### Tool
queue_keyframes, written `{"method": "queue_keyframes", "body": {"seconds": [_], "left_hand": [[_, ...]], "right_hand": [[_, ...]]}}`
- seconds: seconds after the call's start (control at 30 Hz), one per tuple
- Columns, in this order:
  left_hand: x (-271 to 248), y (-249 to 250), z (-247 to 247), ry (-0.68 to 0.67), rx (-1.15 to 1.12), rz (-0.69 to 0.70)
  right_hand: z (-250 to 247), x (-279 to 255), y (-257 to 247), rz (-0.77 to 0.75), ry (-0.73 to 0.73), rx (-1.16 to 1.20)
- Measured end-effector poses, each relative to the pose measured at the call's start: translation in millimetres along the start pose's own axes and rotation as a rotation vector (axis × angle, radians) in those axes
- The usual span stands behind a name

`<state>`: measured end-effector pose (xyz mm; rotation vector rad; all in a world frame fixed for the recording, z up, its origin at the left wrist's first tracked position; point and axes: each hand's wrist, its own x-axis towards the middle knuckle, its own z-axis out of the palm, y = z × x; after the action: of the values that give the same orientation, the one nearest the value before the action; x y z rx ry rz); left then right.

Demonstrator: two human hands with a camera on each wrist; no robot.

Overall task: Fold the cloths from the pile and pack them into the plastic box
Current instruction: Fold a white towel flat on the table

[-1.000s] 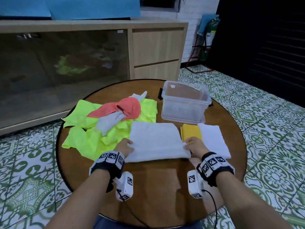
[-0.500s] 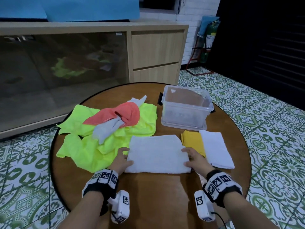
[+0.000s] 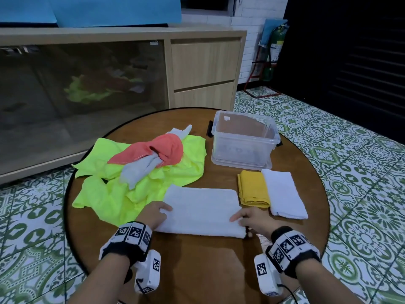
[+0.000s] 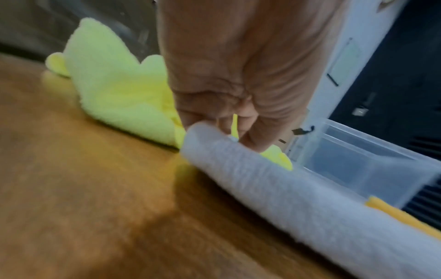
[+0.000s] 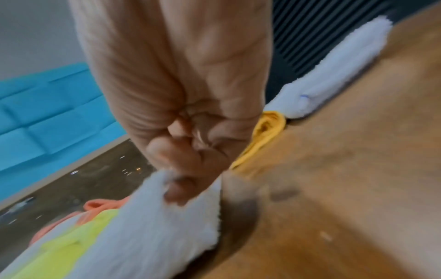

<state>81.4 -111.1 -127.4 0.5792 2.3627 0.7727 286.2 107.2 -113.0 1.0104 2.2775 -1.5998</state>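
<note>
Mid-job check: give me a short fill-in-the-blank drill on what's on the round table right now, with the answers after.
1. Both hands, left hand and right hand, grip the two near ends of the folded ____ cloth.
2. The clear plastic box on the round wooden table holds ____ cloths.
3. Between the gripped cloth and the other folded white cloth lies a folded ____ cloth.
4. The crumpled coral-red cloth lies on top of the ____ cloths.

Missing words: white; no; mustard-yellow; neon yellow-green

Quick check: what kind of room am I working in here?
Probably a room in a home or small office: patterned floor tiles, a wooden cabinet with glass doors, and a round wooden table.
</note>
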Motion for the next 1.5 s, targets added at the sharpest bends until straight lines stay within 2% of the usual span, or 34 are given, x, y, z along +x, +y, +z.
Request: {"method": "queue_keyframes", "body": {"seconds": [0.07,0.1,0.17,0.23,0.33,0.43,0.53,0.7,0.87,1.0,1.13,1.2,1.33,1.5], "left_hand": [[-4.3,9.8,-0.8,0.01,0.246,0.034],[-7.2,19.2,-0.2,0.047,0.355,0.1],[-13.0,46.6,2.7,0.106,0.369,0.322],[-19.4,79.5,5.1,0.025,0.28,0.555],[-22.4,116.6,7.3,-0.096,0.345,0.724],[-17.1,125.3,2.0,-0.144,0.475,0.704],[-11.5,118.1,-9.0,-0.148,0.383,0.637],[-14.3,111.2,-23.8,-0.172,0.14,0.626],[-15.9,116.4,-33.3,-0.014,0.062,0.677],[-19.0,122.3,-57.5,0.197,-0.11,0.675],[-20.7,123.2,-81.6,0.51,-0.168,0.635],[-18.1,120.3,-89.3,0.607,-0.222,0.603],[-17.3,115.1,-91.8,0.724,-0.319,0.582],[-29.5,119.2,-89.1,0.843,-0.402,0.645]], "right_hand": [[-0.2,-5.5,-15.4,-0.087,0.05,-0.045],[-0.6,-8.6,-24.9,-0.15,0.055,-0.087],[1.7,-12.7,-45.1,-0.275,0.014,-0.18],[5.7,-13.4,-62.7,-0.367,-0.037,-0.248],[9.8,-9.5,-72.1,-0.437,-0.051,-0.222],[10.0,-9.9,-71.3,-0.46,-0.019,-0.163],[9.9,-8.7,-65.3,-0.465,0.025,-0.135],[16.0,-3.1,-68.6,-0.493,0.083,-0.09],[20.7,0.0,-76.7,-0.537,0.15,-0.016],[12.8,9.5,-66.3,-0.443,0.294,-0.372],[-7.1,7.9,-54.2,-0.353,0.379,-0.513],[-19.2,5.7,-50.5,-0.322,0.445,-0.548],[-42.2,-3.4,-54.5,-0.311,0.639,-0.447],[-60.0,-25.4,-82.4,-0.517,0.834,-0.04]]}}
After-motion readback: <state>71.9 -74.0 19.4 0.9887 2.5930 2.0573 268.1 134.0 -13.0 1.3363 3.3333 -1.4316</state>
